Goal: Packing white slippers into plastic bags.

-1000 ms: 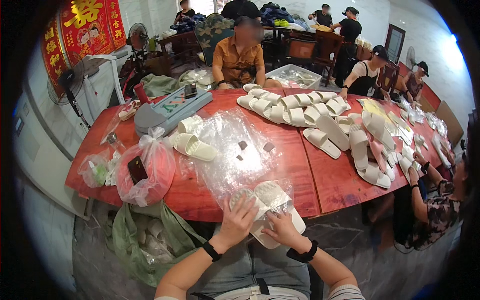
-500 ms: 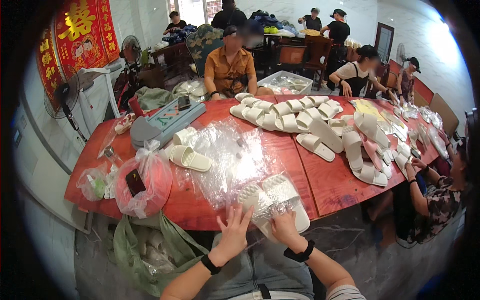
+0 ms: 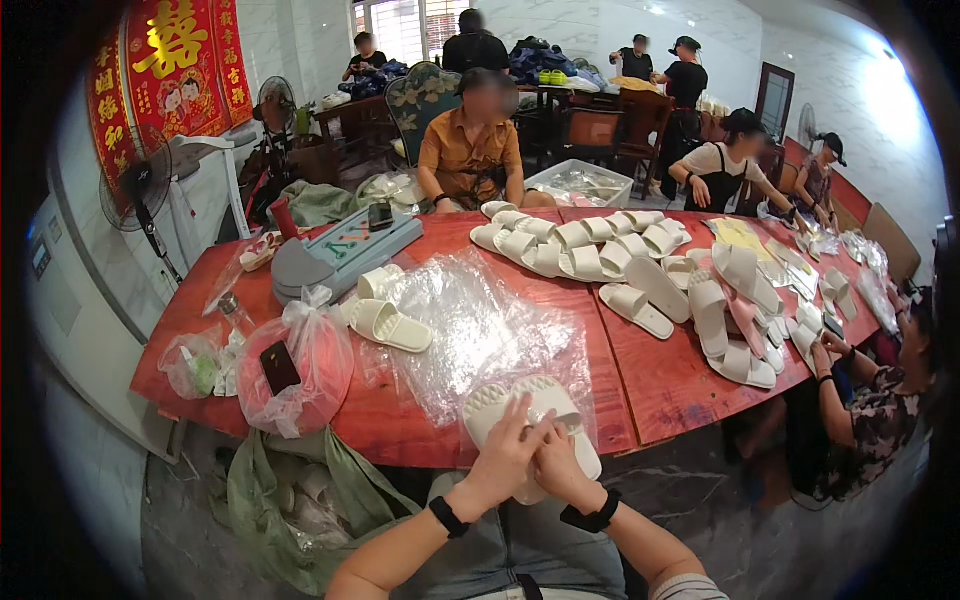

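My left hand (image 3: 507,452) and my right hand (image 3: 556,467) both grip a pair of white slippers (image 3: 528,405) wrapped in a clear plastic bag, at the near edge of the red table (image 3: 660,385). Fingers press on the bag over the slippers' heels. A heap of clear plastic bags (image 3: 470,325) lies just beyond the pair. One loose white slipper (image 3: 388,325) rests to the left of that heap. Both wrists wear black bands.
A pink bag with a black phone (image 3: 290,375) stands at the left. A long row of white slippers (image 3: 620,265) covers the far and right table. A green sack (image 3: 300,510) hangs below the edge. Several other people sit around the table.
The bagged slippers have come toward me, to the table's near edge, and my hands have closed in over their heels. My view has shifted slightly left.
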Action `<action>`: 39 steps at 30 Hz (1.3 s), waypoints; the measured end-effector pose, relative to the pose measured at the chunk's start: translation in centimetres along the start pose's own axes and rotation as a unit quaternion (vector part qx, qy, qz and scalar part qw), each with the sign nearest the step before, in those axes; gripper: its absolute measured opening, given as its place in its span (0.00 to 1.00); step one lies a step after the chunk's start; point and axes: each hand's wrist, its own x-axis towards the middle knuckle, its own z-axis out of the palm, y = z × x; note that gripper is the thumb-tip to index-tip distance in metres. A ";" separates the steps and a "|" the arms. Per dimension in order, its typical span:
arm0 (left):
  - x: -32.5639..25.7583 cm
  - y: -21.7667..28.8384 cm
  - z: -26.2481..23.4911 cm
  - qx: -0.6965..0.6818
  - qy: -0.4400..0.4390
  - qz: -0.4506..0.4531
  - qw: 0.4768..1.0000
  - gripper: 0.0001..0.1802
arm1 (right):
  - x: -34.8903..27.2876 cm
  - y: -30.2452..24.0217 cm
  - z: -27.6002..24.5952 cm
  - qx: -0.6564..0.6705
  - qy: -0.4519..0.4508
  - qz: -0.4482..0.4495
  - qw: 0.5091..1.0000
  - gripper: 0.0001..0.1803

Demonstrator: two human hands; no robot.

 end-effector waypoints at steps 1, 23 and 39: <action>-0.1 -0.2 -0.1 0.000 -0.001 0.000 1.000 0.42 | 0.1 -0.1 0.0 -0.007 -0.044 0.024 0.999 0.26; -2.4 0.3 -0.6 0.026 0.033 0.027 0.999 0.25 | 3.3 1.5 1.8 0.040 0.130 0.069 0.988 0.21; -4.5 -1.5 0.1 -0.414 -0.092 -0.265 0.866 0.49 | 6.5 3.1 2.5 0.014 0.145 0.139 0.980 0.21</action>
